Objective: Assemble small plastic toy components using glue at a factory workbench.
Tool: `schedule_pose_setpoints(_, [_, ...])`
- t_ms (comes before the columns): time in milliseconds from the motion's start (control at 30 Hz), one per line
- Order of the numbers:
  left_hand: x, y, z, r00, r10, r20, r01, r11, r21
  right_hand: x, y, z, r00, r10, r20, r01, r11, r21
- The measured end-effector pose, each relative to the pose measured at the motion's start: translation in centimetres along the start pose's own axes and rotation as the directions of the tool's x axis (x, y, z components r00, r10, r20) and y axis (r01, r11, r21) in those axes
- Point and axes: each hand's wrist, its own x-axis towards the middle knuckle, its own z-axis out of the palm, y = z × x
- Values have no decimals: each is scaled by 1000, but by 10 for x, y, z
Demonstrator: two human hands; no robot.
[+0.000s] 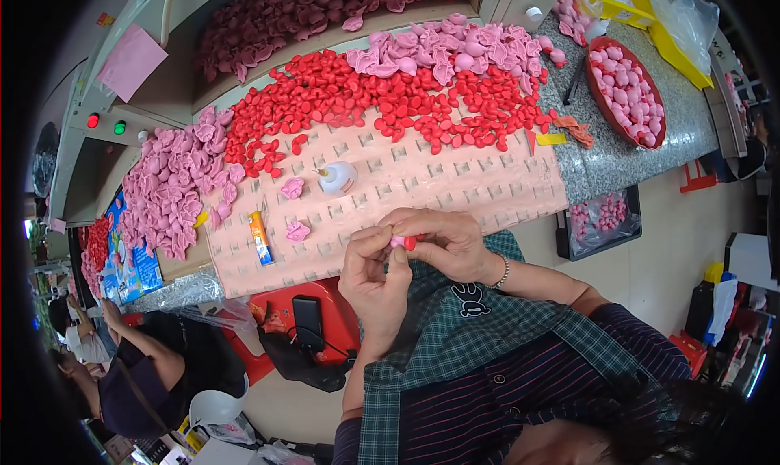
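Note:
My left hand [372, 274] and my right hand [443, 241] meet over the near edge of the pink work mat [455, 184]. Together they pinch a small piece [404, 241], pink on one side and red on the other, between fingertips. On the mat in front lie two single pink pieces [292, 188] [297, 231], a small white glue bottle [337, 176] and an orange tube [260, 237]. A wide heap of small red parts [390, 99] and heaps of pink parts [175, 184] [455, 46] cover the far side.
A red oval tray of pink pieces [627, 91] sits on the grey stone counter [626, 160] at right, with a dark bin [600, 219] below. A black phone [307, 320] rests on a red stool. Another person [138, 375] sits at lower left.

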Motion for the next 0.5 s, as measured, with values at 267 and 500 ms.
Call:
schedule_pose_setpoints(267, [1,-14,-13,1000,-15,18,17,996,-91,0,0,7,996,77,-47,-76,997,28])
schedule_pose_setpoints(500, [-3,-16,-8,998,-65,14,66,989,-129,9,-3,7,994,-69,-86,51,978,-202])
